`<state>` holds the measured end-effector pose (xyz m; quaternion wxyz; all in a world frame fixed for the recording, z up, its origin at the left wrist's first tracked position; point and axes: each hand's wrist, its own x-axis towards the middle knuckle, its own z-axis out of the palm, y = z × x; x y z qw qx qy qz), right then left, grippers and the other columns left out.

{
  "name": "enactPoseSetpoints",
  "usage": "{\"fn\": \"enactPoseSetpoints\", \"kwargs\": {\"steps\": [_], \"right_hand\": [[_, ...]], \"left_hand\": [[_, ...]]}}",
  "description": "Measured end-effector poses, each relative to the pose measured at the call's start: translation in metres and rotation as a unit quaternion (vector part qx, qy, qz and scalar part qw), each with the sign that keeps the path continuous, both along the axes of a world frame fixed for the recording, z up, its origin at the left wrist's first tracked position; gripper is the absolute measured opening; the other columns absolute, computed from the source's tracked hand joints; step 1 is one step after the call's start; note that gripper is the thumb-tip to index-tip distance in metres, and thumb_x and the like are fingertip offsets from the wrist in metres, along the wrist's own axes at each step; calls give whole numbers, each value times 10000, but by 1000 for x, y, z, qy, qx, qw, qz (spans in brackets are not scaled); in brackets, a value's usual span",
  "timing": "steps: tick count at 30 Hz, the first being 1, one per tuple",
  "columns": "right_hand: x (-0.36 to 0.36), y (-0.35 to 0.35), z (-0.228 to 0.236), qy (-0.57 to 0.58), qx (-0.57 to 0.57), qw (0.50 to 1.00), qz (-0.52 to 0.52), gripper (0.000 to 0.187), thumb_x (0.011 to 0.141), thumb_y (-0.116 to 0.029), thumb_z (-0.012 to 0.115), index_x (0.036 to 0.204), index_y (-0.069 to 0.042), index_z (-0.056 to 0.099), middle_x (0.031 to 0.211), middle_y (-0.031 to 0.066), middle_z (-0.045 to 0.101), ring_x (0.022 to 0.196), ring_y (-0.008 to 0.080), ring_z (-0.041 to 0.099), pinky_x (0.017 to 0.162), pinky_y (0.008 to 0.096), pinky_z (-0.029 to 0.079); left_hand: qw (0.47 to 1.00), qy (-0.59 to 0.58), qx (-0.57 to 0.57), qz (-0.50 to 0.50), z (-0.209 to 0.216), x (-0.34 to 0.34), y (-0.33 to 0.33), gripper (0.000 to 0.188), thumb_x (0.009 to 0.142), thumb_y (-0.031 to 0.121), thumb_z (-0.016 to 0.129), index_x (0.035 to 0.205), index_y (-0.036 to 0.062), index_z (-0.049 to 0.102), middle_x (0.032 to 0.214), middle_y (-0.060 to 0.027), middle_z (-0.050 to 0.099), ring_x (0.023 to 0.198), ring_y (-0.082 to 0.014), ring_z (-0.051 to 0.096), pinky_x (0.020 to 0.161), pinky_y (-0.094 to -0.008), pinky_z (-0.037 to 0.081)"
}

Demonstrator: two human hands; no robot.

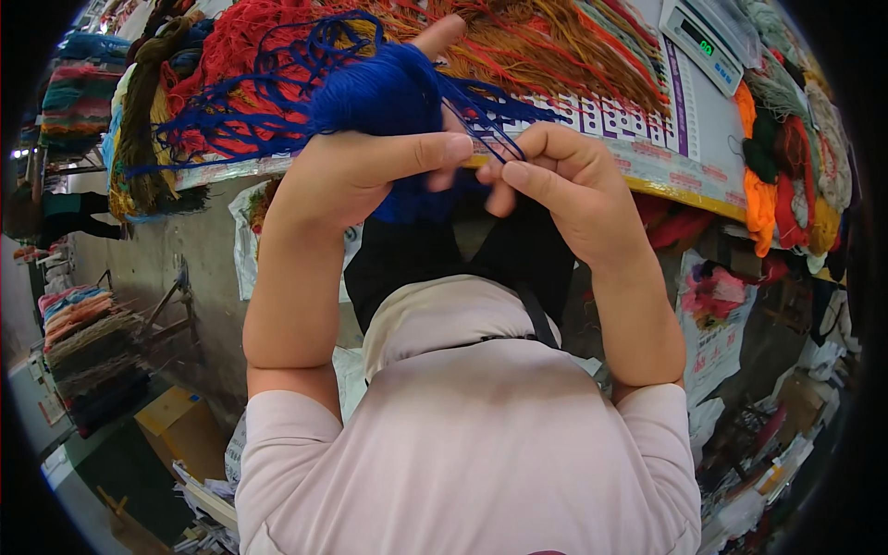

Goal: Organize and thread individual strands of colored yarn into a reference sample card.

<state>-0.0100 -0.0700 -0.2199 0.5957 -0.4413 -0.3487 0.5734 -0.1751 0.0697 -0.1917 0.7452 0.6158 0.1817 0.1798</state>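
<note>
A thick hank of bright blue yarn hangs over my left hand, which grips it with the thumb stretched along the near side and a finger poking out above. To the right, my right hand pinches a few blue strands drawn out from the hank between thumb and fingers. Those strands run taut across the gap between the hands. Loose blue loops trail left across the table, and more blue yarn drops below my hands over my lap.
Red, brown and orange yarn is heaped on the table, over a printed sheet. A digital scale stands at the far right. Coloured hanks hang off the right edge; others hang at the left. A cardboard box sits lower left.
</note>
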Motion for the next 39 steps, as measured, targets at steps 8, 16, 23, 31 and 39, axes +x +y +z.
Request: {"fn": "enactPoseSetpoints", "kwargs": {"steps": [8,16,23,31,39], "right_hand": [[179,-172,-12,-55,-37,989,-130,148,808,24,597,954,9,615,864,118,614,764,204,604,749,337,488],[406,-534,2,56,-40,692,-719,349,1015,-140,399,1328,-2,466,550,-56,199,425,73,200,431,208,247],[252,-189,-1,4,-72,894,-443,395,918,-105,535,1277,53,495,692,-67,359,569,17,338,481,169,276],[152,-16,-122,-328,-212,900,-196,153,844,-147,673,894,-5,697,721,10,641,595,68,557,539,221,440],[152,-14,-140,-372,-194,878,-230,183,770,-237,693,852,-79,735,705,44,684,636,154,642,616,299,487]], "left_hand": [[956,-245,-153,-56,-39,-93,83,253,954,235,474,1000,41,630,486,41,371,432,-98,371,497,-286,377],[848,-409,-222,255,-26,-149,146,396,998,161,361,1334,-16,475,537,52,466,793,-144,553,907,-334,366],[867,-310,-391,12,-41,27,58,451,969,109,469,1388,-33,384,606,72,412,418,0,334,517,-196,355],[938,179,-297,-17,-115,155,-45,78,873,154,581,903,83,589,602,43,440,465,-82,379,546,-272,389],[942,335,-28,-7,-152,189,-43,129,847,161,545,797,78,630,601,12,475,502,-123,418,528,-289,355]]}}
